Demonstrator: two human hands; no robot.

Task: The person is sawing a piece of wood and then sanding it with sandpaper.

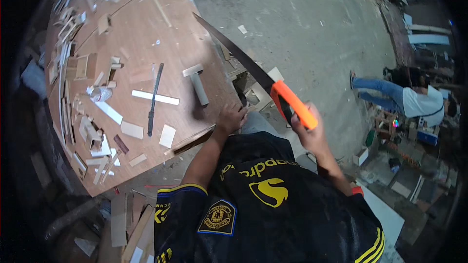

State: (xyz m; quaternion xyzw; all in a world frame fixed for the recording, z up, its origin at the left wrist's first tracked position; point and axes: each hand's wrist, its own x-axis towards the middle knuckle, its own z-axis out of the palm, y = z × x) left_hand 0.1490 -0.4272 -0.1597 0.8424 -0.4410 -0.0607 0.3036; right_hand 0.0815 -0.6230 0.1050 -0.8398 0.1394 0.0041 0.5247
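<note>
My right hand (pixel 310 129) grips a handsaw (pixel 246 62) by its orange and black handle. The long dark blade points up and to the left, its tip over the table's right edge. At that same edge, near its front corner, my left hand (pixel 232 118) rests with its fingers lying over the wood, holding nothing. Just beyond it is a pale T-shaped piece (pixel 199 87) on the wooden table (pixel 170 44). Further left, a thin dark toothed-looking tool (pixel 154 100) lies across a white strip (pixel 165 98).
Wood offcuts (pixel 132 129) and small box-like pieces (pixel 85 66) crowd the table's left side, near a roll of clear tape (pixel 101 93). Boards (pixel 139 234) stand below the front edge. At the right, another person (pixel 414 101) bends among clutter on the concrete floor (pixel 302 34).
</note>
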